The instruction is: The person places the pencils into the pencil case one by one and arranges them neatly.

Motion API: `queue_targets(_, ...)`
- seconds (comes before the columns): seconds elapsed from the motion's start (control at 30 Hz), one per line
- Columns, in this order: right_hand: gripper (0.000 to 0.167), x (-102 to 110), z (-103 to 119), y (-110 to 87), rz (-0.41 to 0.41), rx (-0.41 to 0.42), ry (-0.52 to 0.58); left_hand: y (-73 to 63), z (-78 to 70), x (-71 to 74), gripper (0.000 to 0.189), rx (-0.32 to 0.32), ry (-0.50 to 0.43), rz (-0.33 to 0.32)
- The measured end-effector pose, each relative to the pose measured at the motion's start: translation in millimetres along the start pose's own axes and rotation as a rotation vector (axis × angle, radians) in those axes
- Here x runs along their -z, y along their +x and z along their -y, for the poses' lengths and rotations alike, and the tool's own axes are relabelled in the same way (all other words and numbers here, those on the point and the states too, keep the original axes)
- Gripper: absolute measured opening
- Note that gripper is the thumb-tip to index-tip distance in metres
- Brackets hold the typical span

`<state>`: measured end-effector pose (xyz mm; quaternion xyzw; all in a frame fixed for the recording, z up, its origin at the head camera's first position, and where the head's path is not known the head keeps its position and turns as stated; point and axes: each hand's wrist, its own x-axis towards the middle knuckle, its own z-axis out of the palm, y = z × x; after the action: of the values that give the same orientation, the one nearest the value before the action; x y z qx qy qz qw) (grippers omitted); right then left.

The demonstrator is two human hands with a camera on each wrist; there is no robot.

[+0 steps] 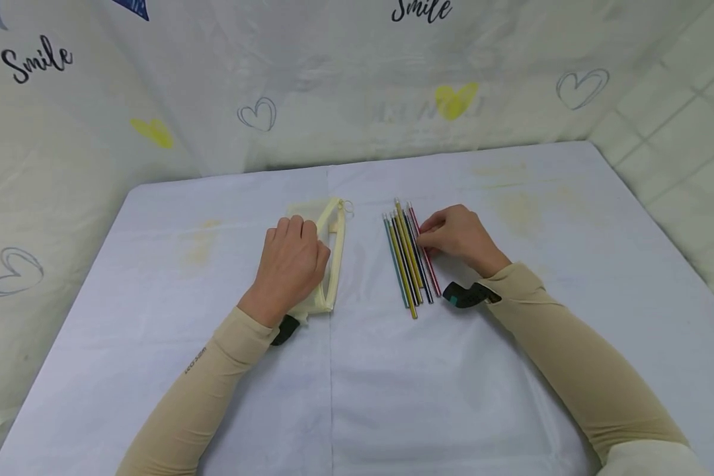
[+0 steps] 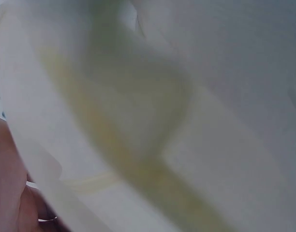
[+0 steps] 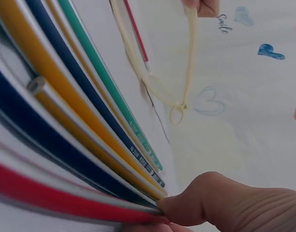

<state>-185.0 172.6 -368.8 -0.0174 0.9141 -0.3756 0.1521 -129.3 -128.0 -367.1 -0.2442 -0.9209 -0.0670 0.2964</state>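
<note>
My left hand (image 1: 290,264) grips the near-left side of a see-through pencil pouch (image 1: 336,271) with pale yellow trim, its mouth spread. A red pencil (image 3: 137,36) shows inside the pouch in the right wrist view. To the right of the pouch lies a row of pencils (image 1: 400,264) in yellow, dark blue and green, side by side. My right hand (image 1: 461,239) pinches the red pencil (image 1: 433,274) at the row's right edge between thumb and fingers. The left wrist view is mostly blurred pouch fabric (image 2: 225,145), and its fingers are largely hidden.
A white cloth (image 1: 381,390) covers the table. Behind it hangs a pale curtain (image 1: 333,73) printed with hearts and words. A small ring (image 1: 349,207) hangs at the pouch's far corner. Dark wrist straps (image 1: 467,295) sit close to the tabletop.
</note>
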Motion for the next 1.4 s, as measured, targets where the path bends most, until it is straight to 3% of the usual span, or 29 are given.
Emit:
queue_targets(0.23, 0.033, 7, -3, 0.8, 0.046, -0.043, 0.169, 0.2, -1.9, -1.9, 0.026, 0.011, -0.016, 0.002)
queue_targets(0.53, 0.043, 2, 1, 3.0, 0.136, -0.055, 0.582, 3.1, -0.9, -1.5, 0.026, 0.010, -0.003, 0.014)
queue_targets(0.67, 0.044, -4, 3, 2.8, 0.165, -0.061, 0.687, 4.3, 1.2, 0.3, 0.026, 0.004, 0.013, 0.012)
queue_targets(1.1, 0.045, -11, 24, 2.1, 0.167, 0.007, 0.790, 3.7, 4.5, 0.2, 0.027, -0.033, 0.022, -0.024)
queue_targets(1.4, 0.044, -34, 53, 9.4, 0.173, 0.025, 0.851, 0.2, 6.8, -1.2, 0.025, 0.018, 0.004, 0.044)
